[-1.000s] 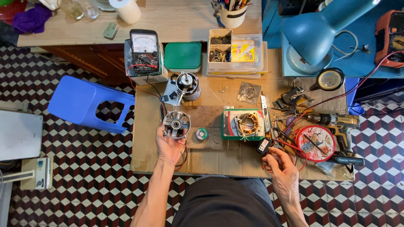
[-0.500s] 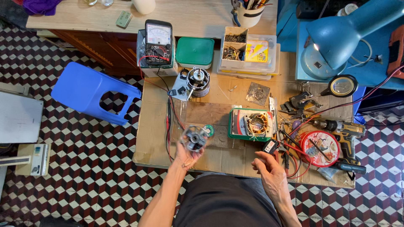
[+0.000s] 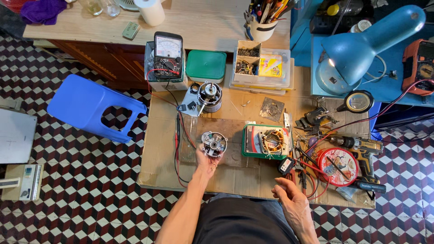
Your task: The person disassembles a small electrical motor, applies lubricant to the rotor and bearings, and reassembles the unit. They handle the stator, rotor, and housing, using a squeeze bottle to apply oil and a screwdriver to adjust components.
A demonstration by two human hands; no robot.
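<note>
Left hand [image 3: 205,159] clenched on round silver metal motor end-cap [image 3: 214,143]: likely heavy, rigid; rim offers safest grasp. Right hand [image 3: 291,199] released, empty.

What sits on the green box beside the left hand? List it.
On the green box lies a motor stator with copper windings and loose wire ends. The stator covers the lid's middle, and the box's contents are hidden.

Low cardboard-topped table [image 3: 158,149] fills mid-frame: analog meter [image 3: 168,56] on its box upper left, green tub [image 3: 206,65] beside it, parts tray [image 3: 262,68] upper centre, drill [image 3: 359,149] and round red tin [image 3: 338,166] at right.
</note>
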